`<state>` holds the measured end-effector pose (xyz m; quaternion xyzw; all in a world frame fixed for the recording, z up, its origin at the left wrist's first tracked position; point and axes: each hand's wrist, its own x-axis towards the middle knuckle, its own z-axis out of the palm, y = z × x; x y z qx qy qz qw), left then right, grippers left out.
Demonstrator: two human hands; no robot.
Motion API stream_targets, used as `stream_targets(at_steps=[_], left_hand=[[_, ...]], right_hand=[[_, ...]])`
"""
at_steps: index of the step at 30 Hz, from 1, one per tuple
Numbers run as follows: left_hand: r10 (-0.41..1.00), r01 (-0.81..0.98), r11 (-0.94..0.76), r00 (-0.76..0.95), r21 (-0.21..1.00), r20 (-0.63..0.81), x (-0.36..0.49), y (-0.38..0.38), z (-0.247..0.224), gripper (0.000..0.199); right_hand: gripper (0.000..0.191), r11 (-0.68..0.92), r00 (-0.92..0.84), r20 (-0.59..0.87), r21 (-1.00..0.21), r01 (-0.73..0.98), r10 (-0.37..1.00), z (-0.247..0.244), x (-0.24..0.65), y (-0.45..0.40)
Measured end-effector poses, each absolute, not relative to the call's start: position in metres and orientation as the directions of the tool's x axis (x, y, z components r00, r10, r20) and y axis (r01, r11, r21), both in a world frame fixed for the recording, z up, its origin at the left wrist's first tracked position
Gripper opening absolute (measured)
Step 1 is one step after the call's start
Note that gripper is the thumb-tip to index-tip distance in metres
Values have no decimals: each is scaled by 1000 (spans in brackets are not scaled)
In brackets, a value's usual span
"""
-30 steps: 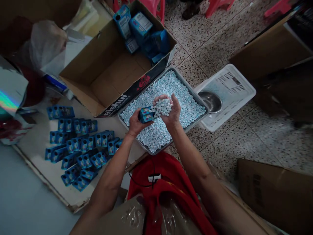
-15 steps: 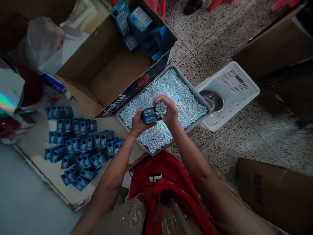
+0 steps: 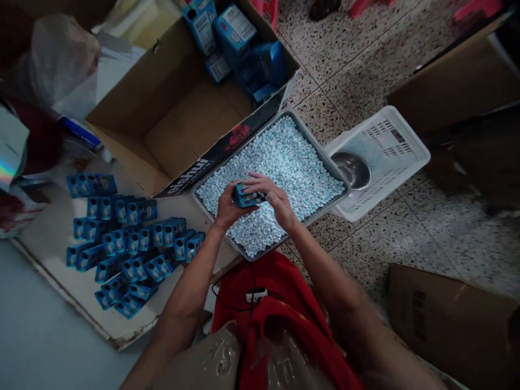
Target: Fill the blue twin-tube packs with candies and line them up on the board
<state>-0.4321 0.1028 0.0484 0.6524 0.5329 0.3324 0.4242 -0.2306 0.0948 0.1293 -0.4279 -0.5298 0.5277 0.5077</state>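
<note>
Above a metal tray (image 3: 346, 187) heaped with small pale blue and white candy-like pellets (image 3: 292, 146), my left hand (image 3: 227, 208) grips a pair of small blue boxes (image 3: 246, 200). The boxes lie tilted on their sides, with their far ends pointing right. Stretched over those ends is my right hand (image 3: 273, 196), its fingers spread and touching the boxes. A few pellets show under its palm; how many it covers is hidden. On the table to the left stand several rows of similar blue boxes (image 3: 138, 238) with dark round holes on top.
Behind the tray, a large open cardboard carton (image 3: 122, 146) holds larger blue cartons (image 3: 235, 27). A white plastic basket (image 3: 390, 157) with a steel bowl (image 3: 352, 169) sits right of the tray. Another brown carton (image 3: 447, 319) stands on the speckled floor at lower right.
My right hand, cupped around a pile of pellets beside the boxes before, now has its fingers stretched across them, and the pile no longer shows. My left hand keeps its hold.
</note>
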Motion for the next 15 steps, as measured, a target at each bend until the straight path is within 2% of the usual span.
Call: stream_targets(at_steps=[2,4,6,9,12,15], left_hand=[[980,384,-51,197,922,-27,-437,102,48,92],[981,371,-40,190,928,-34,-445,100,46,92],[979,379,-17,192,925,-61,-455,96,42,93],[989,385,68,94,920,-112,-474,87,33,92],[992,408,113,11,906,-129,-489,78,28,88],[992,455,72,64,888,-113,-493,74,30,85]], right_hand=[[54,61,-10,60,-998,14,998,118,-207,109],[53,-20,137,5,-984,179,991,94,-183,136],[59,-78,117,-31,-903,422,993,62,-167,167],[67,-40,-4,-58,-739,673,998,14,-168,200],[72,-8,-18,-34,-659,752,999,-8,-192,200],[75,-55,58,-19,-692,720,998,-8,-215,176]])
